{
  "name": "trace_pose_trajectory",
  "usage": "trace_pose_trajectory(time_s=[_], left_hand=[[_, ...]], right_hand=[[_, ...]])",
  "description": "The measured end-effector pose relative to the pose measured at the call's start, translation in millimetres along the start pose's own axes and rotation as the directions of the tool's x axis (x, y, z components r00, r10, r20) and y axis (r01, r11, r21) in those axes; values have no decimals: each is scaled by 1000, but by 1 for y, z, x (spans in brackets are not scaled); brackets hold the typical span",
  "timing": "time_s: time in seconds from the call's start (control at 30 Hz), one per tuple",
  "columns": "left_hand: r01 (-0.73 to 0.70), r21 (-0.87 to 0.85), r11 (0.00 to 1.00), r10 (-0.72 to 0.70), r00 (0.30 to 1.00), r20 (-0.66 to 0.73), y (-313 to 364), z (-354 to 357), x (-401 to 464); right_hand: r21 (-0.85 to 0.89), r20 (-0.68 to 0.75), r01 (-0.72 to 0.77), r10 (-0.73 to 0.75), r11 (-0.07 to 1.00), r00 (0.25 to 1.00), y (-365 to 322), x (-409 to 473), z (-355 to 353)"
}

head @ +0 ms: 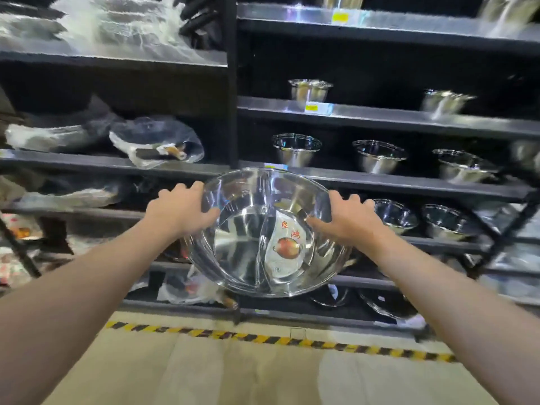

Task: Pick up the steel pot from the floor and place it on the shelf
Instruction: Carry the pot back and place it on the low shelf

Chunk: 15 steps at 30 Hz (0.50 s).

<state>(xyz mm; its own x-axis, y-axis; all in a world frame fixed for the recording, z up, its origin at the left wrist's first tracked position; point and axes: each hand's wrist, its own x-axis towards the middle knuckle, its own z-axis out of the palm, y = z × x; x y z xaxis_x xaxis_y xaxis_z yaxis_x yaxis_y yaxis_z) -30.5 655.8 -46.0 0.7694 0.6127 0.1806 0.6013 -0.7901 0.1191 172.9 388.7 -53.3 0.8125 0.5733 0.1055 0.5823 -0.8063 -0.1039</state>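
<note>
- Both forearms reach forward over the floor (233, 372).
- My left hand (181, 211) and right hand (344, 220) clamp opposite rims of the steel pot (263, 238).
- Pot is held in the air, before the shelf (409, 182) of bowls (380, 156).

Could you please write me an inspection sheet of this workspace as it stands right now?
Surface: beige floor with a yellow-black striped tape line.
Job's things: steel pot held off the floor, in front of the dark shelf; label inside.
Clutter: plastic-wrapped pans at left.
Hands: left hand and right hand grip opposite rims.
Cables: nothing seen.
Surroundings: rows of steel bowls at right.
</note>
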Motion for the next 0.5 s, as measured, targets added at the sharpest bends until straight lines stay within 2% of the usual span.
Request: trace_pose_trajectory(time_s=[0.13,0.23,0.37,0.5], left_hand=[[-141,-87,986,148,986,79,71,36,34],[-212,-98,972,225,965,136,118,62,55],[-220,-97,971,233,959,158,157,98,78],[-187,-72,980,198,955,219,170,157,97]], right_hand=[[-97,10,-159,161,983,987,70,-10,8],[-76,11,-228,229,971,973,116,-7,15],[-85,71,-236,242,968,968,160,14,38],[-94,128,-239,249,967,960,185,43,93]])
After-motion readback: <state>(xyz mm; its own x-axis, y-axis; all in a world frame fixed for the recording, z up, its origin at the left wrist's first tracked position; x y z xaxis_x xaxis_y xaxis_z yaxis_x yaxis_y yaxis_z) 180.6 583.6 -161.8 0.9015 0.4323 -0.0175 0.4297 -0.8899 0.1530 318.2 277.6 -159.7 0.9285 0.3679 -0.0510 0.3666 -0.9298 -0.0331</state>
